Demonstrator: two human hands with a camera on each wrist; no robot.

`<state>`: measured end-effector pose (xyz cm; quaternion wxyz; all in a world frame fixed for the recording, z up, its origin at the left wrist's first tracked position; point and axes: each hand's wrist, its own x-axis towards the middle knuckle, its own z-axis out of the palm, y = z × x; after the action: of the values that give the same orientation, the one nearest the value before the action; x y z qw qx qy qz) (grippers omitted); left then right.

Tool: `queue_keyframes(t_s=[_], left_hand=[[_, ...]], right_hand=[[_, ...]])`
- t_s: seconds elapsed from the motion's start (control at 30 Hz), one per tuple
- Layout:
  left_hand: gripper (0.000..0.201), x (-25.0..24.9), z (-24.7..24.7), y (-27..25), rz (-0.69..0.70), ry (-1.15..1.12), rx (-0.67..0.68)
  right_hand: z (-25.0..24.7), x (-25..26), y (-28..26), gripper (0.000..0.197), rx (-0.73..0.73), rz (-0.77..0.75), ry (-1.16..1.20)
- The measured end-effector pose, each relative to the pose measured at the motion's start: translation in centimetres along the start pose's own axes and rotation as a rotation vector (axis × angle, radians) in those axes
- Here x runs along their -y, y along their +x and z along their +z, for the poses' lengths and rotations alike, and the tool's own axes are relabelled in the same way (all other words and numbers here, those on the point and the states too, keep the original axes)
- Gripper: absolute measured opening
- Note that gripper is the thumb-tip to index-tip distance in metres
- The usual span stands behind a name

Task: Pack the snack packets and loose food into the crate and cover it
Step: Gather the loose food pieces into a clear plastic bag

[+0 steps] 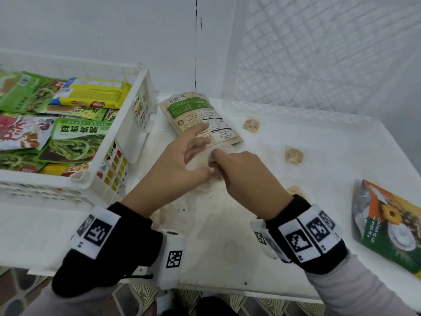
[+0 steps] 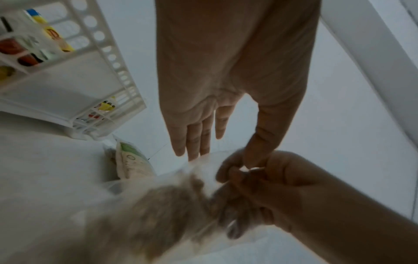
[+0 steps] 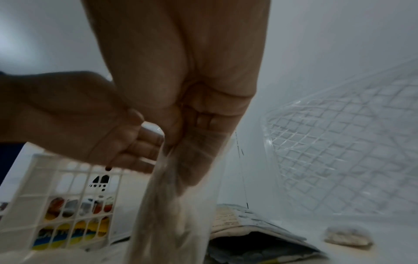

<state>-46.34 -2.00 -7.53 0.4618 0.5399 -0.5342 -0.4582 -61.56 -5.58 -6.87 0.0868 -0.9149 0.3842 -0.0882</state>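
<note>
Room: white wall behind, white table (image 1: 227,224) in front, with a few crumbs and stains on it.
Right fingers: the right hand (image 1: 245,173) has its fingers (image 3: 203,123) curled tight. They pinch the top of a thin clear bag (image 2: 158,205).
Left fingers: the left hand (image 1: 180,160) pinches the same bag top with its thumb (image 2: 269,135); its other fingers (image 2: 196,137) stick out straight and loose.
Clear bag: it hangs down from both hands, just above the table. It looks soft and floppy, with something pale inside. It is too blurry to say what.
Step now: I think the hands are closing or twisting the bag top so the loose food stays in.
How to do it well: keep the top bunched tight, hold the bag upright, and do not let go until it is shut. A weak pinch could spill the food.
Brown packet (image 1: 200,117): flat on the table, just past the hands.
Loose bits: small wrapped squares (image 1: 293,155) lie to the right, well apart.
Orange and green packet (image 1: 387,226): at the right edge of the table, not packed yet.
Crate (image 1: 127,137): on the left, already filled with many snack packets (image 1: 77,137).
Cover: a white mesh lid (image 1: 319,53) leans against the back wall, not on the crate yet.
</note>
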Motion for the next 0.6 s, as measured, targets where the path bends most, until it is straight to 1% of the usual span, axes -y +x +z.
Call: queue_keyframes(t_s=[0.07, 0.1, 0.13, 0.2, 0.23, 0.27, 0.3, 0.37, 0.47, 0.53, 0.6], left_hand=[[0.087, 0.5, -0.3, 0.2, -0.051, 0.096, 0.016], [0.085, 0.8, -0.4, 0.1, -0.078, 0.130, 0.022], [0.077, 0.9, -0.4, 0.1, -0.089, 0.156, 0.030], [0.049, 0.9, -0.5, 0.1, -0.080, 0.180, 0.047], [0.038, 0.9, -0.5, 0.0, -0.086, 0.169, 0.057], [0.035, 0.8, -0.5, 0.0, -0.107, 0.144, 0.076], [0.036, 0.8, -0.5, -0.1, -0.137, 0.104, 0.107], [0.034, 0.6, -0.5, -0.4, -0.179, 0.030, 0.192], [0.024, 0.4, -0.4, -0.8, -0.196, 0.040, 0.341], [0.027, 0.5, -0.3, -1.1, -0.225, 0.050, 0.453], [0.035, 0.6, -0.2, -1.6, -0.239, -0.012, 0.508]], right_hand=[[-0.7, -0.4, -0.1, 0.021, 0.005, 0.019, 0.221], [-0.9, -0.5, -0.2, 0.019, -0.016, 0.019, 0.343], [-1.2, -0.5, -0.3, 0.016, -0.057, 0.009, 0.430], [-2.0, -0.5, -0.3, 0.015, -0.146, -0.034, 0.512], [-2.2, -0.5, -0.2, 0.015, -0.158, -0.037, 0.546], [-2.5, -0.6, -0.2, 0.016, -0.146, -0.029, 0.572], [-2.7, -0.6, -0.1, 0.017, -0.117, -0.016, 0.586], [-3.4, -0.6, -0.2, 0.018, 0.001, 0.019, 0.666], [-4.6, -0.7, -0.4, 0.020, 0.338, 0.119, 0.980], [-5.2, -1.0, -0.5, 0.019, 0.523, 0.108, 1.052], [-5.7, -1.2, -0.5, 0.018, 0.647, 0.052, 1.076]])
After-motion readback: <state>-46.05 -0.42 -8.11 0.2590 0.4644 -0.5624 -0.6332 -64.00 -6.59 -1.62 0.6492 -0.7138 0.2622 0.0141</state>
